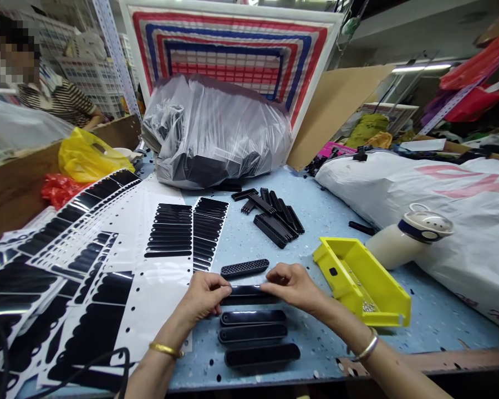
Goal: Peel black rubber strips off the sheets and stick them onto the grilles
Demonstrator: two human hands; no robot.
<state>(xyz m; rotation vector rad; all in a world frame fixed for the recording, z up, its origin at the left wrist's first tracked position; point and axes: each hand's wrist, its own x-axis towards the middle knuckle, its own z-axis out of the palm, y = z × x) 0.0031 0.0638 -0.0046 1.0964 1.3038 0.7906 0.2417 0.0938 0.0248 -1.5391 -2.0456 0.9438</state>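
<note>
My left hand (208, 295) and my right hand (293, 285) pinch the two ends of a glossy black strip (246, 290), held just over a black elongated piece (249, 300). Behind them lies a black piece with a honeycomb surface (245, 268). Nearer the table edge are three black oblong pieces in a column, the closest (261, 354) slightly apart from the others. Left of my hands, white sheets (149, 288) carry rows of black strips (170, 230). A loose pile of black pieces (274, 216) sits farther back.
A yellow bin (370, 288) with small metal parts stands at the right, beside a cream bottle (403, 238) and a large white sack (466, 221). A plastic bag of black pieces (220, 127) is at the back. A person (62, 100) is at the far left.
</note>
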